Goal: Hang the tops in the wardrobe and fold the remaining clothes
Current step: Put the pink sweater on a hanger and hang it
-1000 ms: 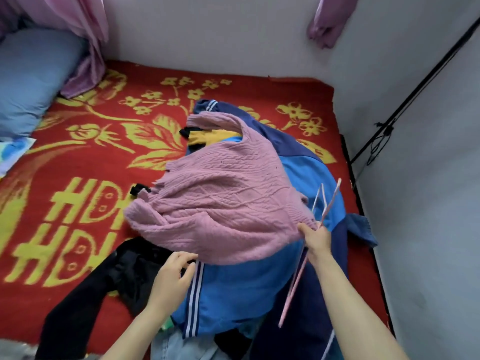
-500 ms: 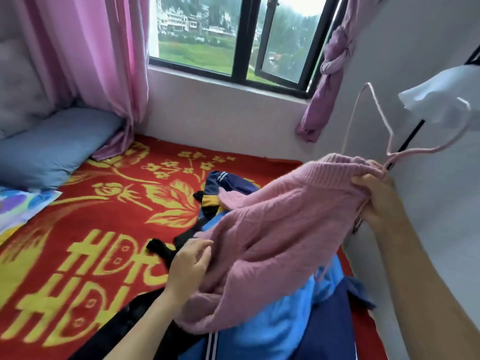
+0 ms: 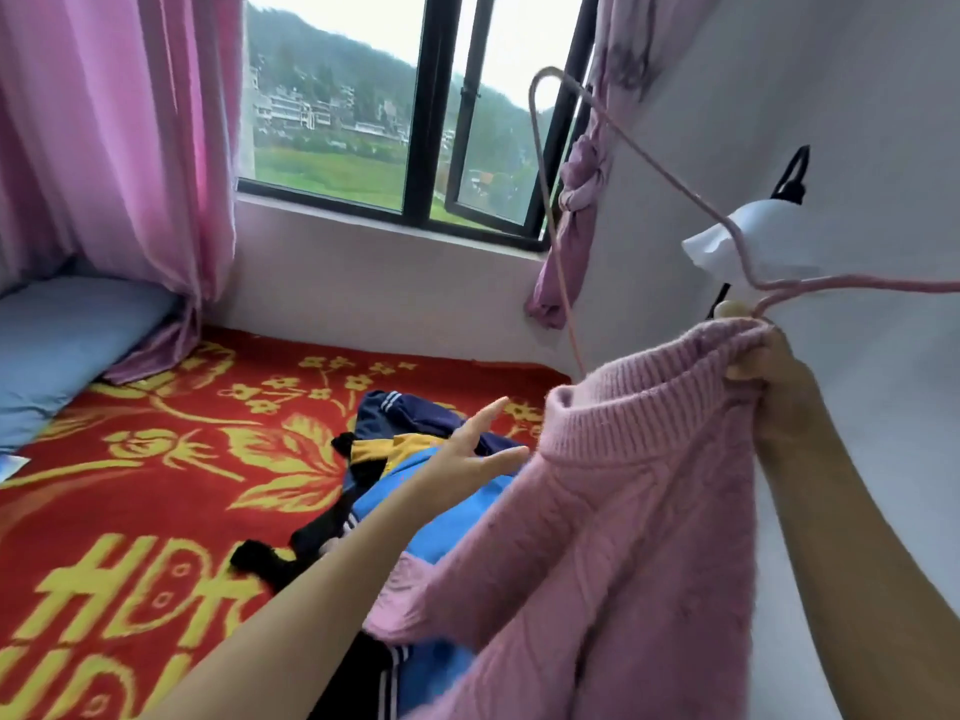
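Pink sweater [image 3: 623, 511] now lifted off clothes pile [image 3: 415, 491], raised at right. Pinched at collar, together with hanger [image 3: 857, 287], by right hand [image 3: 769, 371]; released by left hand [image 3: 467, 454], fingers spread. Next: seat hanger, hang.

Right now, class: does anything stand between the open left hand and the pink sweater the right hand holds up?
Nothing visible does: the left hand reaches almost to the pink sweater, which the right hand grips together with the hanger.

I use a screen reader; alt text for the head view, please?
The right hand grips the ribbed edge of a pink sweater beside a pink hanger, above a clothes pile on a red blanket. The left hand reaches toward it, open.
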`<action>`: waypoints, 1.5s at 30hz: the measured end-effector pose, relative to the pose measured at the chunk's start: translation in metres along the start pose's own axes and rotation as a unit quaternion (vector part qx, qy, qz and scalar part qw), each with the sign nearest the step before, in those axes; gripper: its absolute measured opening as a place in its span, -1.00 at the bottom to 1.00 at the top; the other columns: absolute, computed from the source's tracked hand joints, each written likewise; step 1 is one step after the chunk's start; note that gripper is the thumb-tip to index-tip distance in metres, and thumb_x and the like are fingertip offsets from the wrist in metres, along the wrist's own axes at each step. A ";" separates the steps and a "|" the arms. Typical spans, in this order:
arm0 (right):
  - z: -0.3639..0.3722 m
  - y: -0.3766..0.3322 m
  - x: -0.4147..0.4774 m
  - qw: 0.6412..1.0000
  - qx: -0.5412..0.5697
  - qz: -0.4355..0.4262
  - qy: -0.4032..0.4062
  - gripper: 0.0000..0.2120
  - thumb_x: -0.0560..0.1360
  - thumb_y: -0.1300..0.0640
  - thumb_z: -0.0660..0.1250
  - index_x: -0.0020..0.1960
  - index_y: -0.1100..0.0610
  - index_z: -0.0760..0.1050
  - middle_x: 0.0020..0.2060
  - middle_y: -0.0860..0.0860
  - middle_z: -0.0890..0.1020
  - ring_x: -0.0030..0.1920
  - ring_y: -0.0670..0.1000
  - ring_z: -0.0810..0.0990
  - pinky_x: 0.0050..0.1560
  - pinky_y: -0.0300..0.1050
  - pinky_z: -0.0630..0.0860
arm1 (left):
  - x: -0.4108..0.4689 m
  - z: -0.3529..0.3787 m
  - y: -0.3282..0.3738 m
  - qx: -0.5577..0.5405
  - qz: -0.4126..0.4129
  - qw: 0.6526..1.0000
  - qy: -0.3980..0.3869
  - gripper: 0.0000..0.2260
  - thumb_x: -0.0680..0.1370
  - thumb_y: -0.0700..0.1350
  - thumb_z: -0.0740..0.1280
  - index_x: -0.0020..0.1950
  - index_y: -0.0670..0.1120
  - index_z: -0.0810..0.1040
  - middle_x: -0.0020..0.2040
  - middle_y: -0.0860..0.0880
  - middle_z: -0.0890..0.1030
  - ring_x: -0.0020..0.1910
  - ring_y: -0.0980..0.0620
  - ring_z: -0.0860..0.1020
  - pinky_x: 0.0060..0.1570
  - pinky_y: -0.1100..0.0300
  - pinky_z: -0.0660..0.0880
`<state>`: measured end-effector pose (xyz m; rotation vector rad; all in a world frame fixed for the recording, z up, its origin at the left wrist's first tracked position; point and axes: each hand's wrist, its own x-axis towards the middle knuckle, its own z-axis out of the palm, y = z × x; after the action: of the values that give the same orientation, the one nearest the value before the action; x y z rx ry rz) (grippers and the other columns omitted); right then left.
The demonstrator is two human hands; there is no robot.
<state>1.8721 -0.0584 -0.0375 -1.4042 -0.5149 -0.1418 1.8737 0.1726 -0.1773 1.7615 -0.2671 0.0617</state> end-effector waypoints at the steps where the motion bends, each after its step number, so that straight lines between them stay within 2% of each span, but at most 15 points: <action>1: -0.003 -0.004 -0.003 1.000 0.003 0.002 0.009 -0.54 0.18 0.39 0.03 -0.42 -0.05 0.59 -0.51 -0.14 0.53 -0.50 -0.19 0.48 -0.47 -0.38 0.39 | 0.004 0.007 0.007 -0.029 -0.002 0.999 -0.039 -0.41 0.53 -0.13 0.35 0.49 0.04 0.16 0.39 0.07 0.32 0.33 0.20 0.30 0.19 0.45 0.31; 5: -0.015 -0.014 -0.012 0.999 -0.010 0.005 0.049 -0.33 0.34 0.54 -0.13 -0.45 -0.01 0.59 -0.52 -0.13 0.54 -0.50 -0.17 0.50 -0.46 -0.36 0.42 | 0.010 0.027 0.019 -0.183 0.034 0.957 -0.223 -0.48 0.52 -0.18 0.33 0.42 0.06 0.24 0.25 -0.03 0.50 0.20 0.09 0.48 0.19 0.21 0.43; 7: -0.026 -0.016 -0.017 0.997 -0.002 0.003 0.080 -0.29 0.35 0.56 -0.18 -0.45 0.00 0.60 -0.52 -0.12 0.55 -0.49 -0.17 0.51 -0.45 -0.36 0.44 | 0.010 0.038 0.016 -0.203 0.018 0.950 -0.238 -0.49 0.51 -0.24 0.33 0.40 0.02 0.26 0.16 -0.11 0.54 0.13 0.01 0.51 0.17 0.16 0.43; 9: -0.035 -0.016 -0.020 0.998 0.009 -0.002 0.070 -0.36 0.33 0.53 -0.15 -0.45 0.03 0.57 -0.51 -0.11 0.53 -0.49 -0.16 0.50 -0.46 -0.37 0.43 | 0.008 0.048 0.011 -0.220 0.004 0.959 -0.178 -0.56 0.49 -0.35 0.33 0.34 -0.10 0.37 0.06 -0.14 0.60 0.03 0.01 0.55 0.09 0.15 0.48; 12: -0.046 -0.012 -0.021 0.997 0.006 0.001 0.077 -0.42 0.30 0.52 -0.11 -0.50 0.03 0.51 -0.54 -0.12 0.51 -0.50 -0.16 0.47 -0.47 -0.39 0.40 | 0.009 0.046 0.009 -0.218 0.033 0.975 -0.020 -0.84 0.40 -0.40 0.39 -0.13 -0.17 0.59 -0.30 0.06 0.63 -0.30 0.19 0.55 -0.24 0.33 0.50; 15: -0.055 -0.001 -0.018 0.992 -0.010 0.021 0.120 -0.42 0.30 0.58 -0.12 -0.55 0.04 0.41 -0.58 -0.11 0.45 -0.55 -0.16 0.41 -0.54 -0.39 0.32 | 0.013 0.024 0.012 -0.172 0.064 0.980 0.074 -0.87 0.33 -0.41 0.46 -0.22 -0.24 0.58 -0.31 -0.02 0.58 -0.30 0.11 0.49 -0.24 0.22 0.46; 20: -0.061 0.047 -0.018 0.982 -0.065 0.074 0.160 -0.54 0.29 0.60 0.00 -0.47 0.07 0.30 -0.57 -0.08 0.37 -0.52 -0.12 0.34 -0.55 -0.35 0.25 | 0.002 0.000 0.006 -0.040 0.106 0.989 0.098 -0.78 0.32 -0.36 0.50 -0.32 -0.10 0.53 -0.42 0.16 0.48 -0.40 0.29 0.39 -0.36 0.40 0.36; 25: -0.054 0.122 -0.033 0.960 -0.211 0.148 0.110 -0.83 0.28 0.47 0.25 -0.31 0.23 0.38 -0.44 -0.01 0.42 -0.40 -0.11 0.38 -0.44 -0.27 0.31 | -0.034 0.000 -0.050 -0.012 0.004 0.993 0.113 -0.75 0.35 -0.36 0.49 -0.38 -0.15 0.46 -0.42 0.08 0.40 -0.40 0.20 0.34 -0.37 0.36 0.28; 28: -0.049 0.184 -0.053 0.940 -0.203 0.266 0.069 -0.77 0.33 0.55 0.22 -0.30 0.25 0.44 -0.39 0.09 0.45 -0.34 0.02 0.38 -0.36 -0.18 0.30 | -0.060 0.007 -0.090 -0.016 -0.076 0.989 0.123 -0.80 0.36 -0.36 0.48 -0.31 -0.35 0.45 -0.32 -0.08 0.35 -0.29 0.05 0.31 -0.28 0.21 0.24; 30: -0.049 0.216 -0.068 0.924 -0.184 0.328 0.071 -0.75 0.38 0.53 0.22 -0.31 0.23 0.46 -0.46 0.08 0.49 -0.40 0.02 0.42 -0.44 -0.24 0.34 | -0.074 0.011 -0.108 -0.013 -0.106 0.987 0.119 -0.82 0.36 -0.36 0.48 -0.24 -0.39 0.49 -0.28 -0.10 0.36 -0.24 0.04 0.32 -0.23 0.19 0.24; 33: -0.049 0.249 -0.087 0.915 -0.120 0.376 0.083 -0.91 0.50 0.30 0.30 -0.18 0.25 0.53 -0.49 -0.02 0.58 -0.47 -0.10 0.55 -0.49 -0.31 0.46 | -0.088 0.010 -0.121 -0.018 -0.133 0.982 0.134 -0.75 0.34 -0.26 0.51 -0.24 -0.40 0.50 -0.32 -0.09 0.37 -0.24 0.04 0.33 -0.21 0.16 0.25; 35: -0.055 0.264 -0.092 0.905 -0.086 0.395 0.134 -0.79 0.55 0.13 0.27 -0.18 0.25 0.52 -0.49 -0.03 0.60 -0.49 -0.12 0.56 -0.49 -0.29 0.49 | -0.092 0.009 -0.127 -0.014 -0.154 0.976 0.154 -0.86 0.29 -0.15 0.47 -0.39 -0.16 0.55 -0.39 0.00 0.37 -0.28 0.07 0.32 -0.22 0.15 0.26; 38: -0.071 0.268 -0.088 0.892 -0.117 0.403 0.168 -0.71 0.62 0.10 0.15 -0.19 0.23 0.45 -0.53 -0.01 0.62 -0.56 -0.11 0.56 -0.53 -0.33 0.47 | -0.100 0.009 -0.137 -0.006 -0.171 0.974 0.148 -0.62 0.35 -0.25 0.48 -0.53 0.02 0.37 -0.47 0.15 0.26 -0.33 0.10 0.24 -0.25 0.16 0.20; 41: -0.085 0.258 -0.084 0.891 -0.210 0.390 0.095 -0.73 0.62 0.17 0.13 -0.10 0.33 0.47 -0.48 0.05 0.62 -0.62 -0.09 0.51 -0.56 -0.34 0.45 | -0.105 0.012 -0.143 -0.009 -0.184 0.970 0.158 -0.72 0.40 -0.33 0.45 -0.39 -0.23 0.38 -0.37 -0.03 0.28 -0.30 0.08 0.25 -0.27 0.19 0.19; 45: -0.089 0.241 -0.086 0.879 -0.297 0.373 -0.028 -0.80 0.58 0.25 0.22 0.04 0.39 0.51 -0.37 0.12 0.56 -0.59 -0.11 0.47 -0.53 -0.34 0.42 | -0.104 0.012 -0.148 0.003 -0.193 0.966 0.172 -0.68 0.41 -0.32 0.44 -0.35 -0.16 0.30 -0.38 -0.05 0.25 -0.35 0.08 0.23 -0.35 0.23 0.16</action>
<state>1.9146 -0.1188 -0.2985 -2.1229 0.0758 0.4017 1.8023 0.2028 -0.3412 1.7461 0.3302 0.0865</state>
